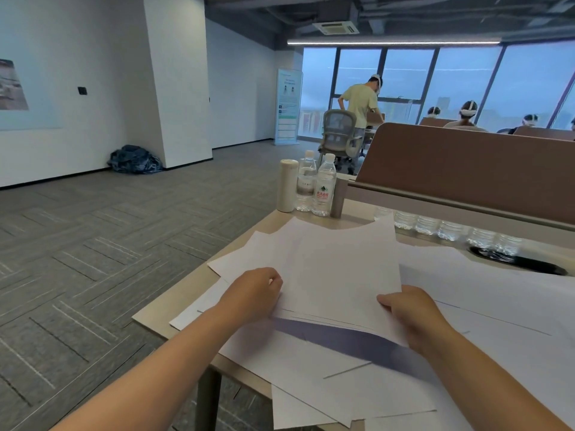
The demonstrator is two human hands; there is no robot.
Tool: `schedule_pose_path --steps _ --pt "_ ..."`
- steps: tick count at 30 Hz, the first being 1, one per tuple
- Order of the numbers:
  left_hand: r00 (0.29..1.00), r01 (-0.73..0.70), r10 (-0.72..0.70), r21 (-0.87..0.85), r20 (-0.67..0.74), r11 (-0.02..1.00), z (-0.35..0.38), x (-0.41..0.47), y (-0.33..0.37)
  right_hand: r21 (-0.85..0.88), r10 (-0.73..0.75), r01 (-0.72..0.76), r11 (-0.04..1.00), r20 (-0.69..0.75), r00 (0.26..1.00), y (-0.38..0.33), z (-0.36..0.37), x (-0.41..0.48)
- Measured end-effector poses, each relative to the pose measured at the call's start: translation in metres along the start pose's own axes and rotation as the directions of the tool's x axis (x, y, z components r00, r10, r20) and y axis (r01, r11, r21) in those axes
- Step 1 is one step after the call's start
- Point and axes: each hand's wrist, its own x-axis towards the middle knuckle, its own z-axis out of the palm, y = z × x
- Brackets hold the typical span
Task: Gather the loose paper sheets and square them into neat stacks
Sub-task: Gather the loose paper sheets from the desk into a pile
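Held sheets (342,275): lifted at frame centre, edges uneven.
Left hand (255,293): curled round their left edge.
Right hand (407,315): pinched on their right edge.
Loose sheets (311,368): spread across lower frame.
Advice: grip best loosened, edges tapped level.

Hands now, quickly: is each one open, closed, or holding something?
Left hand: holding the raised paper sheets at their left edge.
Right hand: holding the same sheets.
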Motion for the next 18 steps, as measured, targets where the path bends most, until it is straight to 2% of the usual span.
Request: schedule_pose_path --steps 3,6,13,18 --pt "0.999 -0.015 0.015 0.012 -0.05 1.0 -0.002 -0.004 0.002 -0.016 -0.023 0.023 1.0 -0.004 1.0 -0.002 0.008 -0.003" --pt "0.995 -0.002 -0.004 -0.067 -0.099 0.998 -0.006 -0.004 0.004 -0.038 -0.06 0.059 0.998 -0.021 0.998 -0.006 0.018 -0.004" --pt "0.989 0.149 -0.148 0.108 -0.017 0.983 -0.015 0.005 -0.021 -0.055 -0.055 0.055 0.997 0.004 0.998 -0.017 0.041 -0.002" --pt "0.981 0.152 -0.145 0.042 -0.131 0.988 -0.02 0.002 -0.026 -0.109 -0.083 0.087 0.99 0.044 0.996 -0.024 0.061 -0.004"
